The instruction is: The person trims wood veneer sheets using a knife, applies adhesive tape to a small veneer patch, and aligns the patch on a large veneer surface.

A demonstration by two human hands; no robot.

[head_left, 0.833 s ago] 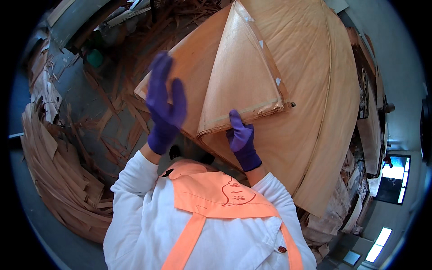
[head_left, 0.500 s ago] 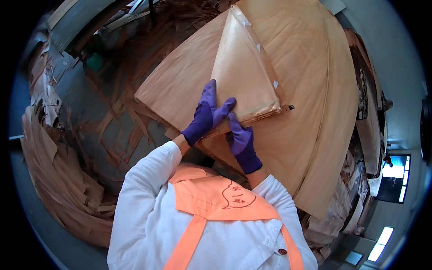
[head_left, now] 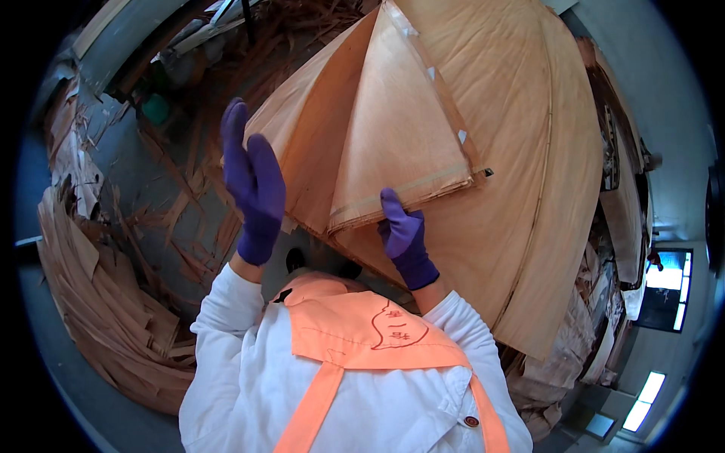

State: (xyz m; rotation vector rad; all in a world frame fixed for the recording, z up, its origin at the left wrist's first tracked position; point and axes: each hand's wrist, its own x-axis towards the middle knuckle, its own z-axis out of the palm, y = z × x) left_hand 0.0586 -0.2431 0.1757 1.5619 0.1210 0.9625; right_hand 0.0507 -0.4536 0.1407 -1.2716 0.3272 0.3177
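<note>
My right hand (head_left: 402, 234), in a purple glove, grips the near edge of a stack of thin wood veneer sheets (head_left: 396, 143), thumb on top and the other fingers out of sight below. White tape pieces (head_left: 462, 137) dot the right side of this stack. Left of it, a darker veneer face (head_left: 325, 128) slopes down to a paler sheet. My left hand (head_left: 254, 181), also purple-gloved, is raised at the left edge of the veneer with its fingers stretched out. Whether its palm touches the edge I cannot tell.
Beneath lies a large veneer pile (head_left: 521, 151) with a dark seam. Curled veneer scraps (head_left: 106, 294) are heaped at the left, and torn strips (head_left: 181, 204) litter the floor. A green round object (head_left: 155, 109) sits at far left. More veneer (head_left: 619, 219) stands along the right side.
My left hand has let go of the stack's top and moved left, fingers straightened. A darker veneer face now shows left of the stack. My right hand has kept its grip.
</note>
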